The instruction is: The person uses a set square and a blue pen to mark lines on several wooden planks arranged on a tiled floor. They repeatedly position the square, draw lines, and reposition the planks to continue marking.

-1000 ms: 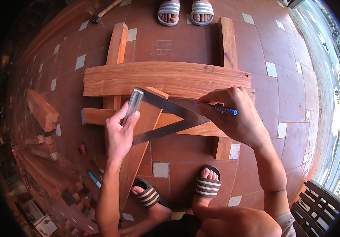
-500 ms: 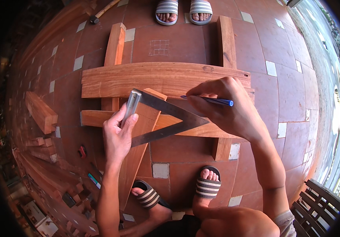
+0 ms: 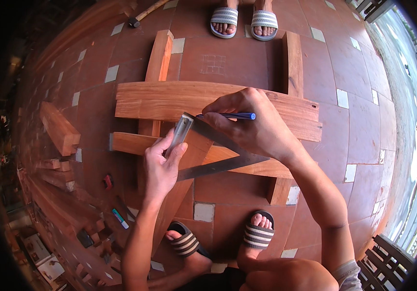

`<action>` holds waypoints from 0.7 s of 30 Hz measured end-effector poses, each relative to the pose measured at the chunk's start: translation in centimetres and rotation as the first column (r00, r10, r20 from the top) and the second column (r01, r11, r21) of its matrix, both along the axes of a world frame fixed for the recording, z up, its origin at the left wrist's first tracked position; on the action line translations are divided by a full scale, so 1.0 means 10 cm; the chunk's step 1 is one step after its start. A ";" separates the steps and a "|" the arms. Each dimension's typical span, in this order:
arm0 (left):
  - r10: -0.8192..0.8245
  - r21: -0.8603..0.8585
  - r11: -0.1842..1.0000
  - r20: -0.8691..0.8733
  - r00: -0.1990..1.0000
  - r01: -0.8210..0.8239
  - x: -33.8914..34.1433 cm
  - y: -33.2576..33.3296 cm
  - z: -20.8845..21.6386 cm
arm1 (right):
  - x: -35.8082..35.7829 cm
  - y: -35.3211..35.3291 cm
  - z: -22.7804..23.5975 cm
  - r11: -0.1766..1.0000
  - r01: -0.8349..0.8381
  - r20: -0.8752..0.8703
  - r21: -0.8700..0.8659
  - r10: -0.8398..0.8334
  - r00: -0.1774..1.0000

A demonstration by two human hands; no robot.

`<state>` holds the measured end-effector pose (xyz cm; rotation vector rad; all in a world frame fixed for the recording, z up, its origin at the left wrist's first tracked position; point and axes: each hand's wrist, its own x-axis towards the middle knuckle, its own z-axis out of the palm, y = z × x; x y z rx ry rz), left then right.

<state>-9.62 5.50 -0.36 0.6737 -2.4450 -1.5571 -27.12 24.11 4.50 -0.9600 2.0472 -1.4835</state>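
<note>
My left hand grips a triangular set square by its pale metal stock, thumb on top. The square lies across a slanted wooden board whose upper end rests over a narrower timber. In my right hand is a blue pen, pinched between thumb and fingers. Its point is beside the square's top corner, though I cannot tell whether it touches the board. Just beyond runs a thick wooden beam, partly covered by my right hand. Both timbers lie across two supporting pieces, left and right.
A person's sandalled feet stand at the far side, near a hammer. On the left floor are a wooden block, a small red object, a teal marker and stacked timber. A dark slatted piece is lower right.
My right hand and the pen have moved left, bringing the pen's point to the square's top corner. The view has shifted slightly; my left hand keeps its grip on the square.
</note>
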 end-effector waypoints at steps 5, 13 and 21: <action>0.007 0.011 1.000 -0.050 0.999 -0.007 0.01 0.02 -0.06 | 0.02 0.01 0.02 1.000 -0.010 -0.061 0.003 0.010 0.998; 0.010 0.016 1.000 -0.039 0.999 -0.009 0.02 0.01 -0.05 | 0.23 0.42 0.23 0.885 0.027 -0.352 0.466 0.157 0.923; -0.107 0.166 0.979 -0.085 0.991 0.120 0.53 -0.03 0.22 | 1.23 0.55 -0.26 0.918 0.296 -0.181 0.264 -0.254 0.950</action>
